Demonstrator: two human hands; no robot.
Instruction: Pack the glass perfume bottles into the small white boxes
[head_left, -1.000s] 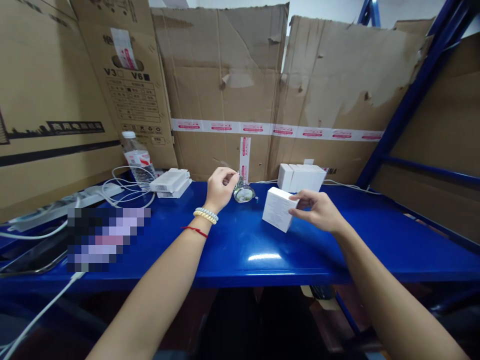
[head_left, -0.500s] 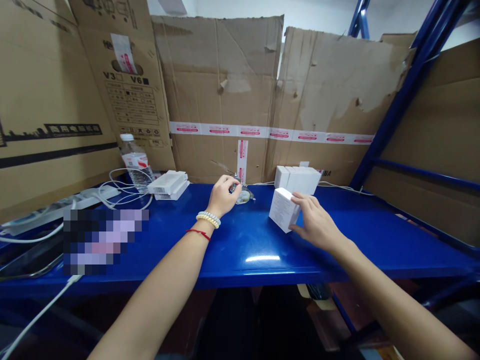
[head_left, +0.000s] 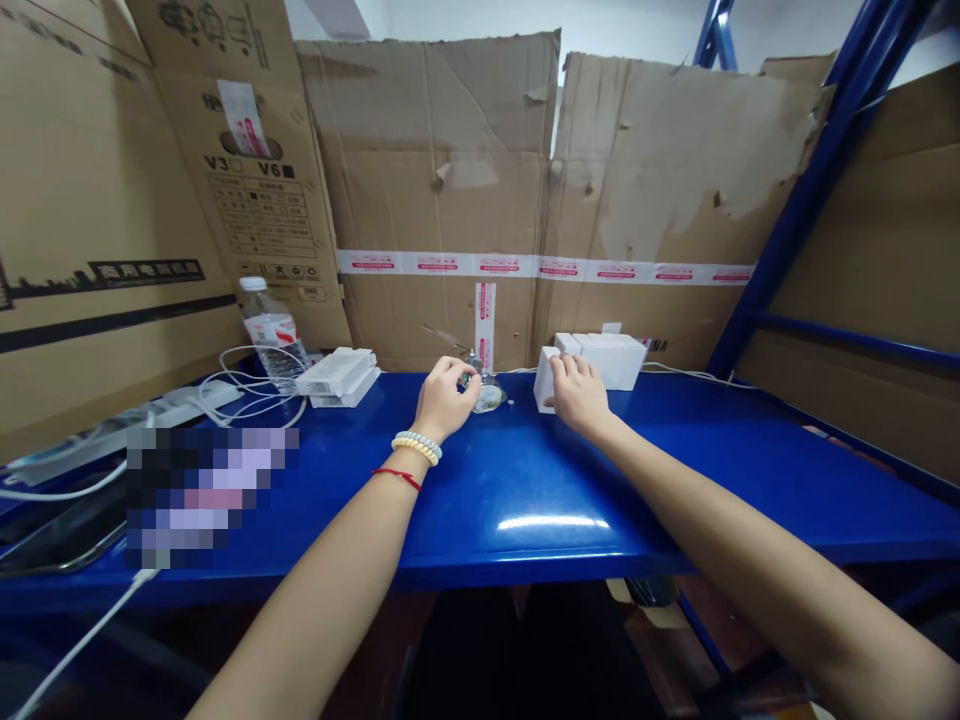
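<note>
My right hand point(head_left: 581, 393) grips a small white box point(head_left: 545, 382) that stands upright toward the back of the blue table, at the left end of a row of white boxes point(head_left: 613, 360). Left of it, my left hand point(head_left: 447, 398) has its fingers curled in a pinch beside a small shiny, partly see-through item point(head_left: 490, 394). What sits between those fingertips is partly hidden, and I cannot tell what kind of thing the shiny item is. A tiny pale bit point(head_left: 511, 402) lies just right of it.
Two stacked white boxes point(head_left: 339, 377), a water bottle point(head_left: 271, 335), white cables point(head_left: 247, 385) and a power strip point(head_left: 161, 410) are on the left. A blurred-out item point(head_left: 214, 495) lies nearer. Cardboard sheets point(head_left: 442, 150) wall the back; a blue post point(head_left: 795, 200) rises at right.
My right hand has carried the white box back and left, setting it beside the row of boxes. My left hand has stayed almost where it was, by the shiny item.
</note>
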